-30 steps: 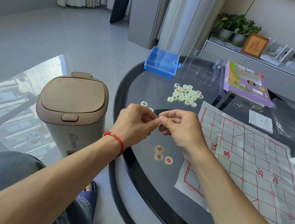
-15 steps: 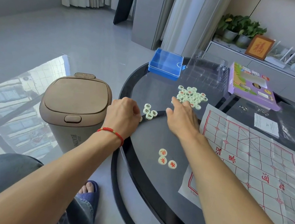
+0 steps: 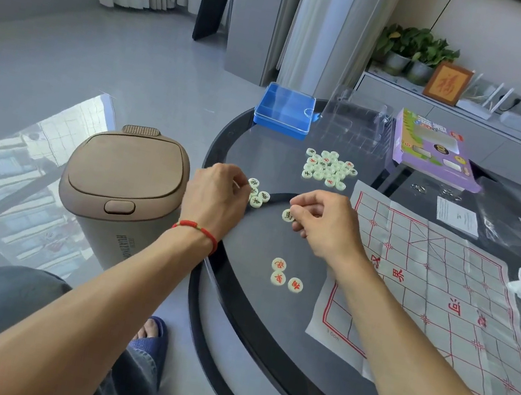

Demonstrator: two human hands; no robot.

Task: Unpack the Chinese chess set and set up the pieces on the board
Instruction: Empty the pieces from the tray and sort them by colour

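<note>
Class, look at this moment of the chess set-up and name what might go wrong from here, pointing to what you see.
1. The right hand pinches one piece above the glass table; a slip might send it rolling.
2. The small group of pieces by the left hand sits near the table's edge and may be knocked off.
3. The paper board is creased, so pieces may sit unevenly.

Pale round pieces (image 3: pixel 328 168) lie heaped on the glass table (image 3: pixel 260 148) beside the creased, red-lined paper board (image 3: pixel 437 291).
</note>
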